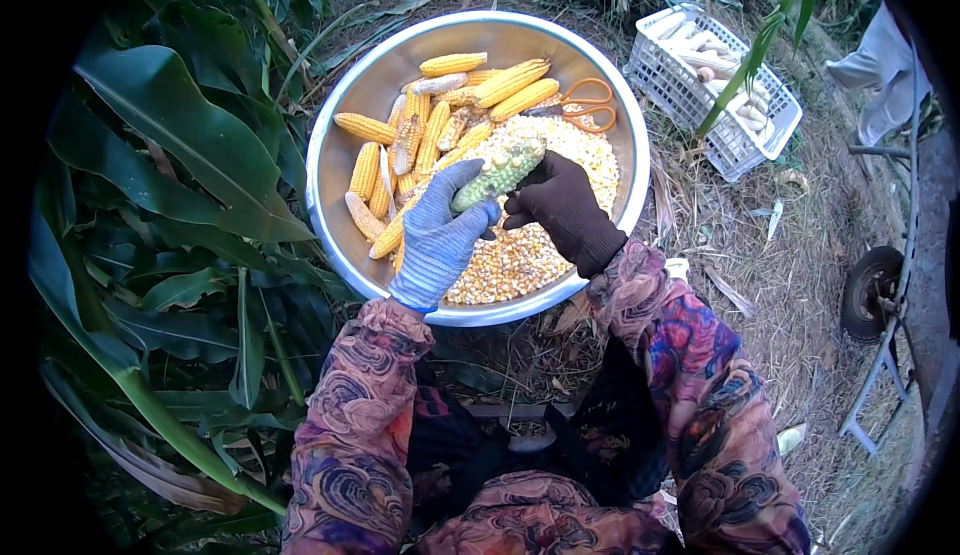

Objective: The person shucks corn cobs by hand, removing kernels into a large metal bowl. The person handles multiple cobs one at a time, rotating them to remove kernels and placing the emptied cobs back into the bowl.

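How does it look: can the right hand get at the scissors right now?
Probably yes. The scissors' handles lie uncovered beyond the right hand in the basin, with only kernels between. That hand is on the cob, so it would likely have to leave it to the left hand.

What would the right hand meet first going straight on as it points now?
The greenish cob, just ahead of the right hand and apparently touching it. Beyond, the line seems to run over the yellow cobs in the basin; how far below is unclear.
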A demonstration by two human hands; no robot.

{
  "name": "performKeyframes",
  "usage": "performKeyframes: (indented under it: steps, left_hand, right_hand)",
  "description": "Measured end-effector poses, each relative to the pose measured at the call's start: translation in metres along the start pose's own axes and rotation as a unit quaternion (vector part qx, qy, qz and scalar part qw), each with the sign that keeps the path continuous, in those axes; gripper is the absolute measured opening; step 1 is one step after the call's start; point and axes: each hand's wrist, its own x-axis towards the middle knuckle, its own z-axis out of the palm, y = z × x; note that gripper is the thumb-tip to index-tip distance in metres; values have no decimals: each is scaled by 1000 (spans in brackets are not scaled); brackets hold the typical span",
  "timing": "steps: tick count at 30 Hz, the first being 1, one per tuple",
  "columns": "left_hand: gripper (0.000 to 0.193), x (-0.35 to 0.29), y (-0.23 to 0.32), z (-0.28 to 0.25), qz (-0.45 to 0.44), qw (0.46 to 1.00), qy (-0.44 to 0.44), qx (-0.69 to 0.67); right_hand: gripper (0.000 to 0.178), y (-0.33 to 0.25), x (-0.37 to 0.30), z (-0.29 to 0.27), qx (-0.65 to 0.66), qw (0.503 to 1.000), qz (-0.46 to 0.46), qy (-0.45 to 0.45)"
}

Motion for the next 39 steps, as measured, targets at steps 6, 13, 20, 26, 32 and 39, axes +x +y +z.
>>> performKeyframes:
  steps: [6,13,20,26,32,39]
  left_hand:
    - [37,3,-13,-6,104,990,27,94]
    - [40,7,-20,-8,125,978,8,166]
    - [40,3,-17,-11,34,989,-31,144]
    - [41,-1,8,0,-82,996,-32,21]
    - [40,3,-16,-9,62,992,2,107]
    - [42,9,-28,-12,248,921,35,299]
  right_hand:
    - [22,4,3,-16,137,987,-5,-82]
    - [20,-1,5,-13,111,992,48,-37]
    - [21,-3,7,-11,52,997,58,-25]
    - [26,0,4,-12,9,1000,8,-9]
    - [20,0,7,-13,52,995,64,-53]
    - [19,2,7,-14,123,985,108,-61]
